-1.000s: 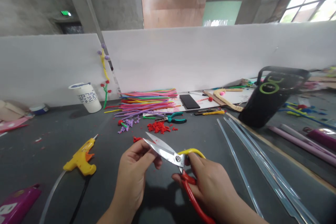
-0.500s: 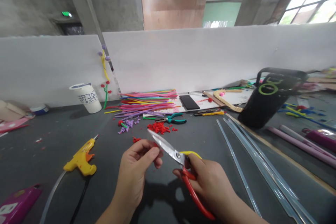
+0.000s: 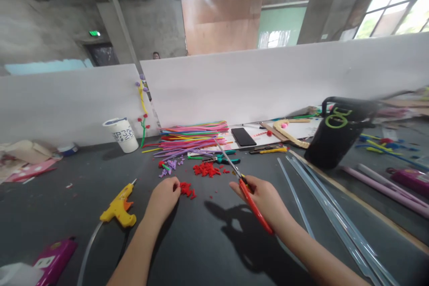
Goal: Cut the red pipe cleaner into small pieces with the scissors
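My right hand (image 3: 259, 196) grips red-and-yellow-handled scissors (image 3: 241, 183), blades closed and pointing up and away towards a bundle of coloured pipe cleaners (image 3: 192, 136). My left hand (image 3: 164, 199) rests knuckles-up on the dark table, its fingers curled at a small heap of red cut bits (image 3: 187, 189); what the fingers pinch is hidden. A larger pile of red bits (image 3: 205, 169) and purple bits (image 3: 169, 167) lie further back.
A yellow glue gun (image 3: 118, 208) lies left, with a white cup (image 3: 121, 134) behind it. Teal pliers (image 3: 225, 159), a black phone (image 3: 243, 136), a black bag (image 3: 337, 132) and clear glue sticks (image 3: 321, 196) lie right. A pink package (image 3: 55, 261) sits near-left.
The scissor blades shut. My left hand dropped from the blades to the table by the red bits. My right hand swung the scissors up and away. The camera tilted.
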Demonstrator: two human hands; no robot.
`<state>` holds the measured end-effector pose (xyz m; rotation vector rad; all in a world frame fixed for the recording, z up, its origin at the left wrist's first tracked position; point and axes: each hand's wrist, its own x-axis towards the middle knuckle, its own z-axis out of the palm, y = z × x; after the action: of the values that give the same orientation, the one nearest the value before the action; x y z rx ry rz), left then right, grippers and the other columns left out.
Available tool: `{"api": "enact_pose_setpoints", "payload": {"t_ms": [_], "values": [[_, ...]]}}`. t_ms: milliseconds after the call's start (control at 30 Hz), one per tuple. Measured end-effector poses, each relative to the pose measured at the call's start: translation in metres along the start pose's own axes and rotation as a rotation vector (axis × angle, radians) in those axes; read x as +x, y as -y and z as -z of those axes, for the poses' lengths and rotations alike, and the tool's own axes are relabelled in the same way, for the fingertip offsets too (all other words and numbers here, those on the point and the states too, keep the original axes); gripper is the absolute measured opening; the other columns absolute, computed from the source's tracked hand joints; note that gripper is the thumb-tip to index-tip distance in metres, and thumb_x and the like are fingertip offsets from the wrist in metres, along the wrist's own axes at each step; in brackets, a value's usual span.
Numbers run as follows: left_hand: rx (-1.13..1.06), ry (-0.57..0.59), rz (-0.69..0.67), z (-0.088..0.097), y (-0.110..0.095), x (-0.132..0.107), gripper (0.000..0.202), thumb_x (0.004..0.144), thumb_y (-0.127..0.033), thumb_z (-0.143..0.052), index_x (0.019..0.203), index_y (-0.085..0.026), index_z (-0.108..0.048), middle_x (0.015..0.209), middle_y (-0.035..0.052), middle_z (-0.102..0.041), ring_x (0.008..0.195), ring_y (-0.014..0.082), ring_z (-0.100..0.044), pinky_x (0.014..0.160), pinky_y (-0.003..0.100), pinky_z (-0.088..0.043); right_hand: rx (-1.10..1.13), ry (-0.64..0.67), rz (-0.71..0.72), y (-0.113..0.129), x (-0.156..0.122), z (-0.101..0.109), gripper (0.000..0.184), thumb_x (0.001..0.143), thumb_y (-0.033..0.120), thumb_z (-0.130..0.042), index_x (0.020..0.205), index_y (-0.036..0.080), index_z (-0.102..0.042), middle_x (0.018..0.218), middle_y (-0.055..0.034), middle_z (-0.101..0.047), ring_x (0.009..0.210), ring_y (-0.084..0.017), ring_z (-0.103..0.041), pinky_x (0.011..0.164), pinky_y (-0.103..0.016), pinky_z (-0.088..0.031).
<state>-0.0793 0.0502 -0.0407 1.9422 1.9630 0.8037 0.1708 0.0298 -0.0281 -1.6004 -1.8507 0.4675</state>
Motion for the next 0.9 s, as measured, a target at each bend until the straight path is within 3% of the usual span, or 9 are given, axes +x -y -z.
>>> {"api": "enact_pose_setpoints", "payload": {"t_ms": [167, 333, 533, 667, 800, 900], "values": [[0.069, 0.029, -0.023, -0.009, 0.004, 0.0, 0.012, 0.066, -0.014, -0.044, 0.059, -0.019, -0.052, 0.06, 0.0012, -0.056, 0.058, 0.0151, -0.049, 0.055, 0.024, -0.031, 0.001, 0.022, 0.048, 0.011, 0.003, 0.002, 0.038, 0.072, 0.055, -0.044, 0.055, 0.02, -0.042, 0.046, 0.0044, -0.043, 0.043, -0.009, -0.032, 0.041, -0.02, -0.023], [0.097, 0.008, -0.022, -0.003, 0.005, 0.001, 0.019, 0.074, -0.023, -0.039, 0.068, -0.019, -0.057, 0.075, 0.0047, -0.061, 0.071, 0.0178, -0.053, 0.064, 0.026, -0.033, -0.009, 0.013, 0.04, 0.0, 0.007, -0.009, 0.039, 0.074, 0.053, -0.041, 0.056, 0.019, -0.045, 0.048, 0.0037, -0.046, 0.044, -0.009, -0.035, 0.042, -0.019, -0.025], [0.106, -0.015, 0.048, -0.002, 0.002, 0.003, 0.025, 0.077, -0.029, -0.036, 0.064, -0.018, -0.053, 0.063, 0.0028, -0.056, 0.062, 0.0175, -0.052, 0.058, 0.026, -0.034, -0.073, -0.033, -0.005, -0.015, 0.008, -0.015, 0.03, 0.075, 0.047, -0.042, 0.064, 0.02, -0.051, 0.051, 0.0025, -0.05, 0.045, -0.011, -0.043, 0.045, -0.02, -0.028], [0.058, 0.038, 0.007, -0.005, -0.013, -0.001, 0.018, 0.071, -0.015, -0.04, 0.084, -0.018, -0.053, 0.077, 0.0026, -0.058, 0.068, 0.015, -0.054, 0.063, 0.025, -0.038, -0.141, -0.109, -0.014, -0.016, 0.012, -0.006, 0.024, 0.073, 0.043, -0.046, 0.077, 0.02, -0.052, 0.059, 0.0005, -0.053, 0.052, -0.015, -0.049, 0.048, -0.023, -0.03], [0.025, 0.208, -0.152, -0.007, -0.041, -0.003, 0.015, 0.07, -0.013, -0.046, 0.074, -0.02, -0.058, 0.075, 0.0009, -0.06, 0.068, 0.0145, -0.055, 0.063, 0.024, -0.039, -0.167, -0.151, 0.026, -0.022, 0.021, 0.002, 0.024, 0.07, 0.041, -0.051, 0.072, 0.017, -0.053, 0.065, -0.0034, -0.054, 0.064, -0.019, -0.052, 0.054, -0.025, -0.032], [0.026, 0.275, -0.24, -0.016, -0.061, 0.009, 0.015, 0.073, -0.013, -0.047, 0.073, -0.02, -0.061, 0.077, 0.0026, -0.06, 0.073, 0.0154, -0.055, 0.068, 0.026, -0.039, -0.153, -0.16, 0.044, -0.025, 0.025, 0.005, 0.023, 0.071, 0.04, -0.049, 0.07, 0.017, -0.052, 0.065, -0.0032, -0.053, 0.062, -0.018, -0.051, 0.052, -0.025, -0.032]]}}
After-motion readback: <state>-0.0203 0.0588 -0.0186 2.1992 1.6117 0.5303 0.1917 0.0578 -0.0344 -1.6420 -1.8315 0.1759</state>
